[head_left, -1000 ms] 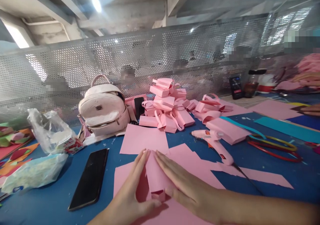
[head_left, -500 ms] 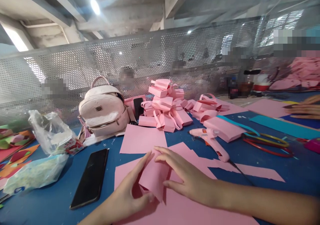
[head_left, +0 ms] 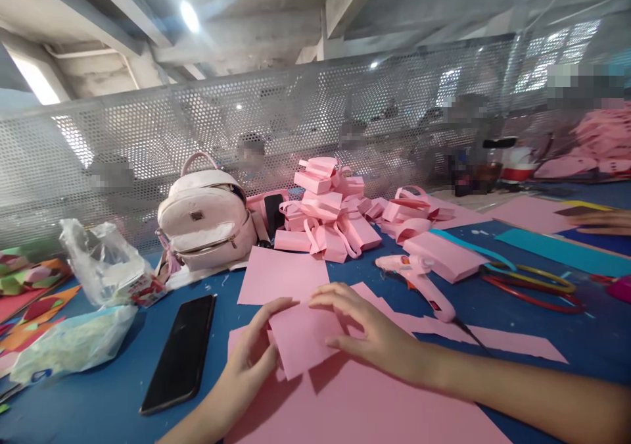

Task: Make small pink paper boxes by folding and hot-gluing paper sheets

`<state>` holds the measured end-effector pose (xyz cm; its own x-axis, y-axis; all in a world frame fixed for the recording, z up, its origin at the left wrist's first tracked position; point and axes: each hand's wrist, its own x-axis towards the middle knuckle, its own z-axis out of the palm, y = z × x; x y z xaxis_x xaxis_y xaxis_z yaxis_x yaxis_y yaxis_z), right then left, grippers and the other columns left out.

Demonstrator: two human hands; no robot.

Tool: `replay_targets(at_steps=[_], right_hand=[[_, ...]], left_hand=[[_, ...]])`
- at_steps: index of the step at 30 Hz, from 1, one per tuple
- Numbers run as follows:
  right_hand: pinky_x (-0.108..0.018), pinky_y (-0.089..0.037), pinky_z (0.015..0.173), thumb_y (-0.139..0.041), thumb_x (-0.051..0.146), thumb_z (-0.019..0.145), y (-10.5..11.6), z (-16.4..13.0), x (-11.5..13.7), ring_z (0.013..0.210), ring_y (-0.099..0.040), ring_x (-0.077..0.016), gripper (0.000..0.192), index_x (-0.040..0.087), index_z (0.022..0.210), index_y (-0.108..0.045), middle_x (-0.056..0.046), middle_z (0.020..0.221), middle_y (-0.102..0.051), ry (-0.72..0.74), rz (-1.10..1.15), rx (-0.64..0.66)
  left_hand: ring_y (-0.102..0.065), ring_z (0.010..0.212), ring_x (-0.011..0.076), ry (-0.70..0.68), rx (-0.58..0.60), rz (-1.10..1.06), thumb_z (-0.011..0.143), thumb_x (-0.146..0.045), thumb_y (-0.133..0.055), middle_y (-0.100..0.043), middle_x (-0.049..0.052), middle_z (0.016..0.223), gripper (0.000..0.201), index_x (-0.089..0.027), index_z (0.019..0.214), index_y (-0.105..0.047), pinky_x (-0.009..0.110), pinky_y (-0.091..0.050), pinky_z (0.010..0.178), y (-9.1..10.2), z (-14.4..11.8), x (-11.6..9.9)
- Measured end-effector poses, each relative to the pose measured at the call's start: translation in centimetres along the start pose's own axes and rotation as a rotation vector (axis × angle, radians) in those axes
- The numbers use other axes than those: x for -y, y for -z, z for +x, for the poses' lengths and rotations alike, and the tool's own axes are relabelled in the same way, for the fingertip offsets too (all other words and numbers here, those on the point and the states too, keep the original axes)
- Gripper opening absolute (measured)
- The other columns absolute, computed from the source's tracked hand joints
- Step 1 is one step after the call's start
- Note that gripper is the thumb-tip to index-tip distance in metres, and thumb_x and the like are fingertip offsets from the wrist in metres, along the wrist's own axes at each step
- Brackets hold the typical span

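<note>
My left hand [head_left: 249, 358] and my right hand [head_left: 367, 332] are close together, and both pinch the same folded pink paper piece [head_left: 303, 339]. My left fingers hold its left edge and my right fingers lie on top of its right side. The piece is lifted a little and tilted, just above a big pink sheet [head_left: 365, 411] that lies flat under my hands on the blue table [head_left: 542, 329]. To the left of my left hand lies a black phone [head_left: 180, 353], flat and close by. Farther left are a clear plastic bag [head_left: 101, 263] and a soft pale packet [head_left: 71, 344]. Just past my fingers lies another flat pink sheet [head_left: 283, 274]. To the right of my right hand, near it, lies a pink glue gun [head_left: 419, 279] with its black cord running off to the right. Far past my hands sits a pale pink backpack [head_left: 204, 223], and next to it is a pile of little pink paper bags [head_left: 330, 210]. Far off to the right, another person's hand [head_left: 604, 220] rests on the table.
</note>
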<state>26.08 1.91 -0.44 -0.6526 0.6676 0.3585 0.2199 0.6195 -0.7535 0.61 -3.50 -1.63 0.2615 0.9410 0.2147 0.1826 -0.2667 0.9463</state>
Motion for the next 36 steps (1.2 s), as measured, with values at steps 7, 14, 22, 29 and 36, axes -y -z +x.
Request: replay_targets(at_steps=[7, 14, 22, 29, 36], right_hand=[[-0.044, -0.038, 0.112, -0.071, 0.064, 0.081, 0.0, 0.2, -0.2, 0.131, -0.048, -0.0314, 0.07, 0.024, 0.137, -0.056, -0.012, 0.142, -0.052, -0.092, 0.121, -0.044], [-0.029, -0.043, 0.066, -0.05, 0.057, 0.095, -0.3, 0.6, -0.4, 0.071, -0.049, -0.0182, 0.045, 0.019, 0.07, -0.054, -0.001, 0.071, -0.052, -0.287, 0.029, -0.187], [-0.028, -0.02, 0.056, -0.049, 0.055, 0.095, -0.4, 0.8, -0.9, 0.061, -0.024, -0.0115, 0.052, 0.023, 0.064, -0.022, 0.005, 0.067, -0.021, -0.262, 0.102, -0.09], [-0.026, -0.023, 0.057, -0.059, 0.058, 0.088, -0.5, 0.7, 0.3, 0.062, -0.026, -0.0115, 0.053, 0.022, 0.061, -0.031, 0.005, 0.066, -0.026, -0.287, 0.228, 0.002], [-0.024, -0.037, 0.057, -0.067, 0.053, 0.082, -0.8, -0.6, 0.7, 0.067, -0.044, -0.015, 0.039, 0.017, 0.071, -0.058, 0.002, 0.067, -0.047, -0.325, 0.223, 0.11]], left_hand=[[-0.045, 0.14, 0.0263, 0.124, -0.19, -0.046, 0.098, -0.053, -0.051, -0.059, 0.003, 0.144, 0.045, -0.029, 0.136, -0.059, 0.037, -0.033, 0.119, 0.0, 0.2, 0.6], [-0.046, 0.14, 0.0313, 0.243, -0.158, 0.022, 0.09, -0.063, -0.056, -0.06, 0.006, 0.143, 0.061, -0.024, 0.137, -0.059, 0.042, -0.039, 0.115, -0.1, -0.1, 0.9], [-0.062, 0.079, 0.0197, 0.137, -0.033, -0.068, 0.096, -0.06, -0.05, -0.07, 0.002, 0.077, 0.052, -0.016, 0.076, -0.071, 0.026, -0.049, 0.076, -0.2, 0.6, 0.1], [-0.05, 0.068, 0.0148, 0.153, 0.053, -0.082, 0.091, -0.062, -0.056, -0.059, 0.001, 0.07, 0.054, -0.014, 0.068, -0.064, 0.023, -0.039, 0.065, -0.4, 0.9, 0.1], [-0.034, 0.058, 0.0103, 0.202, 0.139, -0.087, 0.085, -0.063, -0.063, -0.04, -0.004, 0.059, 0.056, -0.016, 0.057, -0.052, 0.021, -0.028, 0.053, -0.9, 0.6, 0.0]])
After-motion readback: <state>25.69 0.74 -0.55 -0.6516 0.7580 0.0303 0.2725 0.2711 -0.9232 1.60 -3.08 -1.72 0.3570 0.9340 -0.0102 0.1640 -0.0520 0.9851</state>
